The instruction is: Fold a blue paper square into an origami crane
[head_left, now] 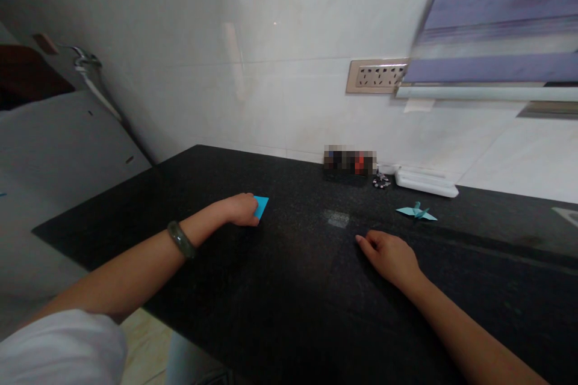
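My left hand (242, 209), with a dark green bangle on the wrist, is closed on a small piece of bright blue paper (261, 207) low over the black countertop (289, 301). Part of the paper is hidden under the fingers; one corner sticks out to the right. My right hand (392, 257) rests on the countertop with its fingers curled in and the thumb pointing left; nothing shows in it. Beyond that hand sits a folded light blue paper crane (418, 212), its wings spread, apart from the fingers.
Along the wall stand a blurred-out dark box (350, 161), a small beaded item (382, 180) and a white tray-like object (427, 183). Above them are a socket panel (379, 76) and a purple hanging sheet (501, 12). A washing machine (58, 156) is beside the counter's left edge.
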Available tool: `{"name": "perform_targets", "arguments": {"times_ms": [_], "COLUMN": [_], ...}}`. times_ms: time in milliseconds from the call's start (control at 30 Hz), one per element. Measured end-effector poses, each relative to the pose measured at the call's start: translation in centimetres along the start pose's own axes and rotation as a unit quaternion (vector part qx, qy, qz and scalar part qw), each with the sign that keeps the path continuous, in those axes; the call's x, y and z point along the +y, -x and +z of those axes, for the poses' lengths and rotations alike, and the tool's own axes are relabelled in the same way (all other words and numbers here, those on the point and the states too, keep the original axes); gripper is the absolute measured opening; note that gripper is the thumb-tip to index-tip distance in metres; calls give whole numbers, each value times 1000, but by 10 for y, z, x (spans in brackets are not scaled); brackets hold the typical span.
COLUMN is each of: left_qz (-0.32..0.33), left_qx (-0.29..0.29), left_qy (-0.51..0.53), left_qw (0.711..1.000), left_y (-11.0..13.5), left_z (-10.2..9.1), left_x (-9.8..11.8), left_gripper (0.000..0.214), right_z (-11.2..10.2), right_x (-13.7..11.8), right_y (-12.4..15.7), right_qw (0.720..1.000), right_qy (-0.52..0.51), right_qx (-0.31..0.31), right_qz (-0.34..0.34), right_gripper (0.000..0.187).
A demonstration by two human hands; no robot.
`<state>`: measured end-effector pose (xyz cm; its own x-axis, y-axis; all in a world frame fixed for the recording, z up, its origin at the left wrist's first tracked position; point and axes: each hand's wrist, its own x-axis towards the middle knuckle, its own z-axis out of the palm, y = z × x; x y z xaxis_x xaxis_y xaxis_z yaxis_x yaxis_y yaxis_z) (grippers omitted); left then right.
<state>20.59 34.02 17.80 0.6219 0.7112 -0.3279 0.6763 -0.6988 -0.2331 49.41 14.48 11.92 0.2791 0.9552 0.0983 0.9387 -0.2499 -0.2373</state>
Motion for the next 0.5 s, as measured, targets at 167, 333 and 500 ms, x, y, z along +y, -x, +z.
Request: {"name": "perform_targets", "arguments": {"times_ms": [167,333,500], "left_qz": [-7,-15,-15], "left_qx": [3,1,2], "left_qy": [-9,0,5], "left_qw": [1000,1000,1000], "left_y": [-1,1,2], "left_z": [1,1,1], "left_x": [1,3,6], "left_gripper": [37,36,34], "right_z": [0,0,0], "right_x": [0,-1,0], "right_y": [0,-1,0], "right_qw": [1000,1000,1000], "right_qy": [0,0,-2], "right_qx": [3,5,4], "right_qz": [1,0,4], "right_gripper": [40,40,40]}}
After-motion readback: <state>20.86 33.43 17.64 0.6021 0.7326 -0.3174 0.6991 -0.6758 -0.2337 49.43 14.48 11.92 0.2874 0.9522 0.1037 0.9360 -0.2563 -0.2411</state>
